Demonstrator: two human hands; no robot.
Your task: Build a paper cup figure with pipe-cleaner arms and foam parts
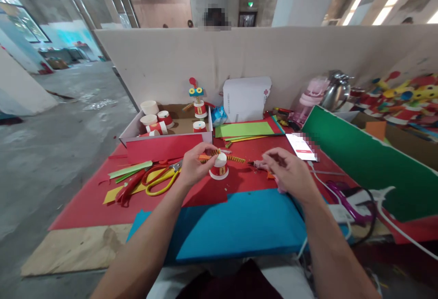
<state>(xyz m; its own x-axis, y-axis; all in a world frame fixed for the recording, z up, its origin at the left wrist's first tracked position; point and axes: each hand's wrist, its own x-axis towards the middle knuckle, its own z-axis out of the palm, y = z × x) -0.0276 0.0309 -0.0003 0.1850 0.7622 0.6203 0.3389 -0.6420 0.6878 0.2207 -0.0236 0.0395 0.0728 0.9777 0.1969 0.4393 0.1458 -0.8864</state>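
A small red and white paper cup (219,167) stands upside down on the red sheet, with yellow and dark folded paper springs (236,159) sticking out from its sides. My left hand (198,164) is at the cup's top left, thumb and fingers closed on a short folded paper spring (216,152) at its top. To the right, my right hand (290,171) hovers with thumb and fingertips pinched; whatever is between them is too small to make out. Just beside those fingertips is the dark tip of what looks like a glue gun (257,164), its body partly hidden by the hand.
Left lie yellow-handled scissors (160,185), red-handled pliers (132,187) and paper strips. Behind, a box (164,146) holds paper cups and a finished figure (196,93). Green paper (244,129), a phone (301,146), cables and a green-sided box (369,162) are right. Blue paper (232,226) covers the front.
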